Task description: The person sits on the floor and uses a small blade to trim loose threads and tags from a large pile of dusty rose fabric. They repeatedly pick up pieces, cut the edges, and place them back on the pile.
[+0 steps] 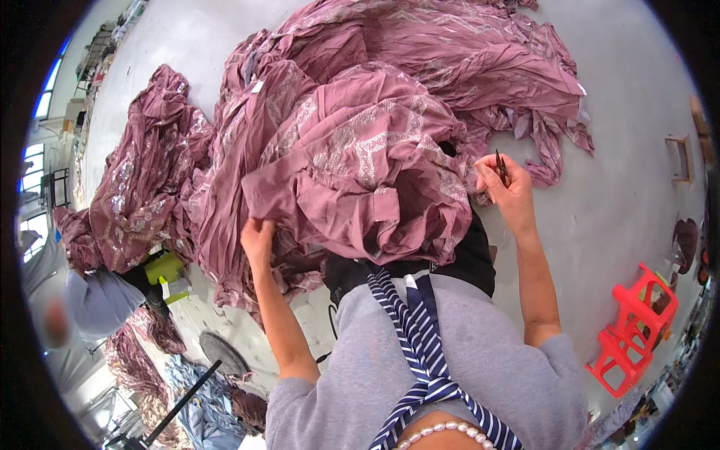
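Observation:
A dusty-pink garment with pale lacy print is bunched across my lap and spreads onto the large heap beyond. My left hand pinches the garment's edge at its lower left. Small dark thread snips sit in my right hand, blades pointing up and away from me. The right fingertips are close to the cloth's right side; whether they also grip it I cannot tell. Past my hands lies a big pile of the same pink cloth, with a small white label on it.
At the right stands a red plastic stool. More pink cloth hangs at the left, beside another person in grey-blue. Pink and blue cloth lies lower left near a black pole. A wooden frame is far right.

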`<action>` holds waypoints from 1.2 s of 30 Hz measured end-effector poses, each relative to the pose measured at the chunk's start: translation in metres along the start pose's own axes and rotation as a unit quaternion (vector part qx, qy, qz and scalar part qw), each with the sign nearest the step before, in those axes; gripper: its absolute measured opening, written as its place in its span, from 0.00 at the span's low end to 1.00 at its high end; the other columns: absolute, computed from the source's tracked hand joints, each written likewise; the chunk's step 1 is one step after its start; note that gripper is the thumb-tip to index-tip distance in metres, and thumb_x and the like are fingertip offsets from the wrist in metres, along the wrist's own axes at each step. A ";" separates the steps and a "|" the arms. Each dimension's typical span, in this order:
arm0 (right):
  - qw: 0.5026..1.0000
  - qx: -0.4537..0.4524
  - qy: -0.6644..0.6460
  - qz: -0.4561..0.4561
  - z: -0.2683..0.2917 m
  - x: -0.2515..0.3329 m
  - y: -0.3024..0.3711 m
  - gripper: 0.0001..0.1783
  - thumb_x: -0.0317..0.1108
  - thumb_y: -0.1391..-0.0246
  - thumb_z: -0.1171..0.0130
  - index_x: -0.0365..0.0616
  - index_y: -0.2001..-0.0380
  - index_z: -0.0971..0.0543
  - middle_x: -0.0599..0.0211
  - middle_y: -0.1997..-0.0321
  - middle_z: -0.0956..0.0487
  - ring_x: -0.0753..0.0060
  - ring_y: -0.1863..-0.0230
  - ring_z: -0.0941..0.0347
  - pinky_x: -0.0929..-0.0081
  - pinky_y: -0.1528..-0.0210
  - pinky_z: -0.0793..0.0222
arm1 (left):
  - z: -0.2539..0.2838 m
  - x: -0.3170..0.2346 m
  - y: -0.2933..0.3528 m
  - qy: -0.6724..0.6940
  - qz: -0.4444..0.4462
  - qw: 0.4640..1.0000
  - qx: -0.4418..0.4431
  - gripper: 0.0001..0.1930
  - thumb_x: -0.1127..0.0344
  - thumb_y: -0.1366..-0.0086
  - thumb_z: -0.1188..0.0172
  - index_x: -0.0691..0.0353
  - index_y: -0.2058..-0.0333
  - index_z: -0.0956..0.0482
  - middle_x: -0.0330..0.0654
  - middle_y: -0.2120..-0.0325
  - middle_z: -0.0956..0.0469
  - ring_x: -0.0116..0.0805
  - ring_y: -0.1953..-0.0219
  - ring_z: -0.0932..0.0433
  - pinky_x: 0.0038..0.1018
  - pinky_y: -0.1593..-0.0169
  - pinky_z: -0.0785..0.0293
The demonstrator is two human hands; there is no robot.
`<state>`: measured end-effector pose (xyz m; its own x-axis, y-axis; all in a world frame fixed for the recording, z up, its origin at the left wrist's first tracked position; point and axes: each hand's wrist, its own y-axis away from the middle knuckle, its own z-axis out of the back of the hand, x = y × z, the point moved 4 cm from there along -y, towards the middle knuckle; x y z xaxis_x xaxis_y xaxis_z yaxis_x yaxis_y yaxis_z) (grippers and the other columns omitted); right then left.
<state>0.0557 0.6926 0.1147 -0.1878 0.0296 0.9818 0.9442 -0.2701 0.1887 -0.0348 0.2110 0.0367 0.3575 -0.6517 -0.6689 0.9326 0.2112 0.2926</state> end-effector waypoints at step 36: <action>0.917 0.197 0.291 0.190 -0.096 0.047 0.016 0.19 0.36 0.60 0.31 0.39 0.67 0.25 0.64 0.69 0.24 0.66 0.74 0.26 0.73 0.72 0.29 | -0.050 -0.090 0.058 0.705 0.102 0.699 0.057 0.16 0.63 0.33 0.47 0.63 0.49 0.31 0.44 0.52 0.24 0.37 0.51 0.24 0.35 0.45 0.27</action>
<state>0.0361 0.5973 0.1622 0.1714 -0.5434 0.8218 0.9742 0.2176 -0.0593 -0.0104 0.3185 0.0798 0.2501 0.7673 -0.5904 0.8744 0.0829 0.4781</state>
